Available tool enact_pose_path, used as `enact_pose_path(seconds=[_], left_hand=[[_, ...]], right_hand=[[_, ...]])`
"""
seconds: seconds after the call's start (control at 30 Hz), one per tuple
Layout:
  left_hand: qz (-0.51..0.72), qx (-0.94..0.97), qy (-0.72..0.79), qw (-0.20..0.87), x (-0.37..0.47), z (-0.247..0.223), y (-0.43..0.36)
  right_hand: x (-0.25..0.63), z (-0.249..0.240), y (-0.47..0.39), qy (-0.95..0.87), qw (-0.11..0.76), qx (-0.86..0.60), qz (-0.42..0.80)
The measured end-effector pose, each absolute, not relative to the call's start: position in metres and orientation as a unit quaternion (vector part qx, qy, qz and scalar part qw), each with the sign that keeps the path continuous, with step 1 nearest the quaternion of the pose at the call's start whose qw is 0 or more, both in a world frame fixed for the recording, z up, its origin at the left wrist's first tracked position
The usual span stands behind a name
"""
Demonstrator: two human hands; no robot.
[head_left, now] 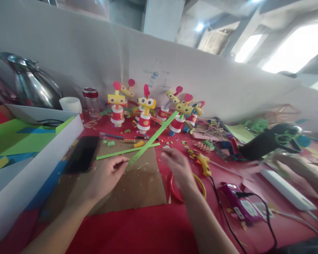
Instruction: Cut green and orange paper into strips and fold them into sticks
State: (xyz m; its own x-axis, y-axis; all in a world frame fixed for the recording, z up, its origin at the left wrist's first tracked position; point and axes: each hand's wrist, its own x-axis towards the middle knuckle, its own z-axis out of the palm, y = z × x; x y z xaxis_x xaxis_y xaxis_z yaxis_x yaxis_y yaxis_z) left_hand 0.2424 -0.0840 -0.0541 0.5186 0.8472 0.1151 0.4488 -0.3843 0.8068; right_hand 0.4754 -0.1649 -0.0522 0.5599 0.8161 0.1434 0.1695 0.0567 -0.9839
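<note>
Green paper strip [153, 137] slanted over a cardboard sheet [145, 187] on a red table [135, 233], held at its near end. At far left stood a white box [42, 170] of coloured paper, with a black phone [82, 155] beside it. The left hand [104, 180] pinched the strip between thumb and fingertips. A narrower green strip [113, 153] lay crossing it in view. The long strip's far end reached in front of the toy figures [143, 122]; contact could not be told. The right hand [178, 167], blurred, hung half open above a red and yellow ring [202, 188], apparently holding nothing, left of a yellow glue gun [203, 163]. Good handling likely called for a light, flat pinch to avoid creasing, the right hand supporting the loose length.
</note>
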Motion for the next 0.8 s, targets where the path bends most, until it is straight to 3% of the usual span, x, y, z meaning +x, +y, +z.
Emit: enact_pose_path(seconds=[0.07, 0.17, 0.47, 0.8], left_hand=[[0.258, 0.789, 0.393, 0.395, 0.245, -0.052, -0.088], [0.224, 0.799, 0.383, 0.406, 0.25, -0.047, -0.093], [0.193, 0.828, 0.398, 0.346, 0.253, -0.041, -0.096], [0.212, 0.868, 0.382, 0.234, 0.242, -0.048, -0.082]], right_hand=[[0.436, -0.059, -0.155, -0.41, 0.594, -0.568, 0.396], [0.405, -0.066, -0.149, -0.373, 0.624, -0.512, 0.457], [0.428, -0.066, -0.155, -0.302, 0.608, -0.584, 0.446], [0.478, -0.051, -0.154, -0.153, 0.762, -0.476, 0.411]])
